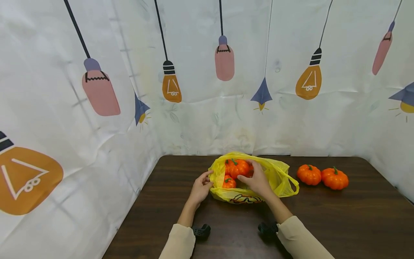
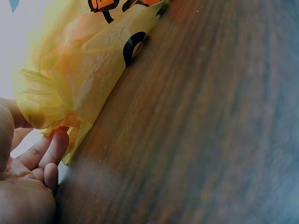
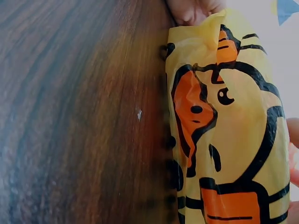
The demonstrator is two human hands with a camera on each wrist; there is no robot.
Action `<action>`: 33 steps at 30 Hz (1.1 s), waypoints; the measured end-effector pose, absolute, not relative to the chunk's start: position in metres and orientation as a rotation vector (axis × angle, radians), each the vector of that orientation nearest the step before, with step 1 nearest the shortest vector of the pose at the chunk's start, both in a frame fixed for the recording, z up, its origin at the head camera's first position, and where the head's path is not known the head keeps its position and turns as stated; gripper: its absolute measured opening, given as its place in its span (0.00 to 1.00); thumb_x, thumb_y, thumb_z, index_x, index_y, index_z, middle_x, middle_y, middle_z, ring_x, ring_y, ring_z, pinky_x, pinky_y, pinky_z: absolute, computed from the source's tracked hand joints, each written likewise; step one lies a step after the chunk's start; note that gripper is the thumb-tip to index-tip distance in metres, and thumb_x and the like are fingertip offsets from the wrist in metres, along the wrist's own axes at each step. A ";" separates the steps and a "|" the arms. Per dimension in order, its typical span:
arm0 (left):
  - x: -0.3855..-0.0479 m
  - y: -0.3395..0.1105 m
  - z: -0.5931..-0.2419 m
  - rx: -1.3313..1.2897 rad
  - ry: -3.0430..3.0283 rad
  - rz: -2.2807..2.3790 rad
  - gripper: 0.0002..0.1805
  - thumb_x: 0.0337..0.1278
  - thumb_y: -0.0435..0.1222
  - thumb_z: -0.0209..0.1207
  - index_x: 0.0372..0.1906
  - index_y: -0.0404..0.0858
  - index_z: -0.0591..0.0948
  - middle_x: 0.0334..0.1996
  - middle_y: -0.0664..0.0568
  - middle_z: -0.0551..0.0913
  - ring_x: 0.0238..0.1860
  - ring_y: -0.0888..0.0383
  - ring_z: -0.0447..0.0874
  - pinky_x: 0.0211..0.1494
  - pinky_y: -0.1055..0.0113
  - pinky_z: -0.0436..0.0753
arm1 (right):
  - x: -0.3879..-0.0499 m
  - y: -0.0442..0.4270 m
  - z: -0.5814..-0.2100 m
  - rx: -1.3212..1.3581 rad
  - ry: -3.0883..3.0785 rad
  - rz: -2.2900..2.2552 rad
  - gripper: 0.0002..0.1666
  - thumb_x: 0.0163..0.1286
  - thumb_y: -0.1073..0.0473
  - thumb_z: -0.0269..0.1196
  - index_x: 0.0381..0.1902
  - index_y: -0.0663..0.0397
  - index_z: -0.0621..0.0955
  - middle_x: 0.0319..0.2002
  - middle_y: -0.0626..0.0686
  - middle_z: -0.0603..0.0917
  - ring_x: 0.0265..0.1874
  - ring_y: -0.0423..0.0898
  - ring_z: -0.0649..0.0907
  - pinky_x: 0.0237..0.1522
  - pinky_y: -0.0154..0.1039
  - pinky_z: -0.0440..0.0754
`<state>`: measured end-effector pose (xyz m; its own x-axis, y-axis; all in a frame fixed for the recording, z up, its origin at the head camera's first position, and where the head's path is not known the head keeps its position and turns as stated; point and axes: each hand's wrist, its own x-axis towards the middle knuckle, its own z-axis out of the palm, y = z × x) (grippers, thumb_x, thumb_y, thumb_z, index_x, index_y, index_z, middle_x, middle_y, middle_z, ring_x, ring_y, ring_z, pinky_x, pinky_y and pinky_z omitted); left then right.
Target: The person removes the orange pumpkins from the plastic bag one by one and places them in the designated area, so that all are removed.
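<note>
A yellow plastic bag [image 1: 275, 180] lies on the table with its mouth facing up and several small orange pumpkins [image 1: 238, 167] inside. My left hand [image 1: 199, 189] pinches the bag's left rim; the left wrist view shows thumb and fingers on the gathered plastic [image 2: 42, 100]. Reaching into the mouth from the right, my right hand [image 1: 258, 181] has its thumb and fingers around an orange pumpkin, partly hidden by the hand. In the right wrist view the printed bag side [image 3: 238, 126] covers most of that hand, and only some fingers [image 3: 293, 133] show at the edge.
Two more orange pumpkins [image 1: 309, 175] sit side by side on the brown wooden table [image 1: 365, 219], right of the bag. The bag's handle loop [image 1: 292, 185] spreads toward them. A white cloth [image 1: 200, 126] printed with lamps hangs behind and at the sides.
</note>
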<state>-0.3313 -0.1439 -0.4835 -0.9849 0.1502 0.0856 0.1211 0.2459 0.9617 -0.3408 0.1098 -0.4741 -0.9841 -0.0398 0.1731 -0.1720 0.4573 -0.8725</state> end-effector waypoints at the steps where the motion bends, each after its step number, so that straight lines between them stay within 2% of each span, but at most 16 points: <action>1: -0.331 -0.144 -0.484 0.269 2.460 1.897 0.27 0.68 0.26 0.56 0.71 0.36 0.75 0.43 0.40 0.78 0.38 0.56 0.76 0.40 0.67 0.78 | -0.341 0.109 -0.473 0.181 -2.571 1.560 0.46 0.65 0.54 0.73 0.75 0.56 0.65 0.74 0.64 0.63 0.70 0.63 0.69 0.70 0.62 0.70; 9: -0.331 -0.143 -0.483 0.273 2.456 1.899 0.27 0.67 0.26 0.56 0.71 0.35 0.75 0.42 0.40 0.78 0.37 0.56 0.75 0.38 0.69 0.77 | -0.341 0.107 -0.475 0.140 -2.541 1.575 0.43 0.65 0.58 0.73 0.73 0.57 0.67 0.70 0.63 0.67 0.63 0.59 0.74 0.59 0.54 0.79; 17: -0.330 -0.144 -0.482 0.277 2.454 1.901 0.27 0.68 0.26 0.55 0.71 0.35 0.74 0.42 0.41 0.77 0.37 0.56 0.75 0.39 0.69 0.77 | -0.339 0.108 -0.476 0.138 -2.504 1.570 0.40 0.65 0.61 0.73 0.71 0.60 0.69 0.68 0.64 0.69 0.62 0.60 0.75 0.58 0.54 0.81; 27: -0.330 -0.143 -0.482 0.291 2.463 1.882 0.27 0.68 0.26 0.55 0.71 0.34 0.74 0.41 0.43 0.77 0.36 0.57 0.74 0.37 0.69 0.76 | -0.336 0.112 -0.476 0.181 -2.467 1.641 0.39 0.67 0.60 0.71 0.71 0.60 0.67 0.67 0.63 0.70 0.63 0.60 0.75 0.62 0.56 0.78; 33: -0.347 -0.146 -0.507 0.257 2.472 1.889 0.27 0.69 0.27 0.55 0.72 0.37 0.74 0.43 0.42 0.78 0.36 0.58 0.75 0.36 0.69 0.76 | -0.333 0.116 -0.475 0.217 -2.465 1.693 0.39 0.68 0.59 0.71 0.72 0.59 0.67 0.68 0.62 0.70 0.64 0.60 0.76 0.64 0.56 0.78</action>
